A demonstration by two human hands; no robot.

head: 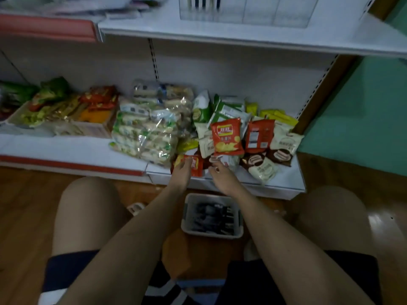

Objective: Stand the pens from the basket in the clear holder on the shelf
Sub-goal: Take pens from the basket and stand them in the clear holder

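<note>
A grey basket [239, 216] stands on the floor between my knees, with several dark pens [209, 216] lying in it. The clear holder [264, 14] stands on the upper shelf at the top of the view, and a few dark pens [202, 2] are upright in its left end. Both my hands are down at the front edge of the lower shelf, above the basket. My left hand [181, 172] lies across a small red snack packet [196, 166], fingers curled on it. My right hand [221, 175] has curled fingers at the edge of a white packet [226, 160]; whether it holds that packet is unclear.
The lower shelf [66, 148] carries many snack bags: clear-wrapped packs [149, 128], red chip bags [226, 137], white and brown packets [284, 142], and a tray of snacks [66, 111] at the left. A teal wall [363, 106] is to the right. The floor is wood.
</note>
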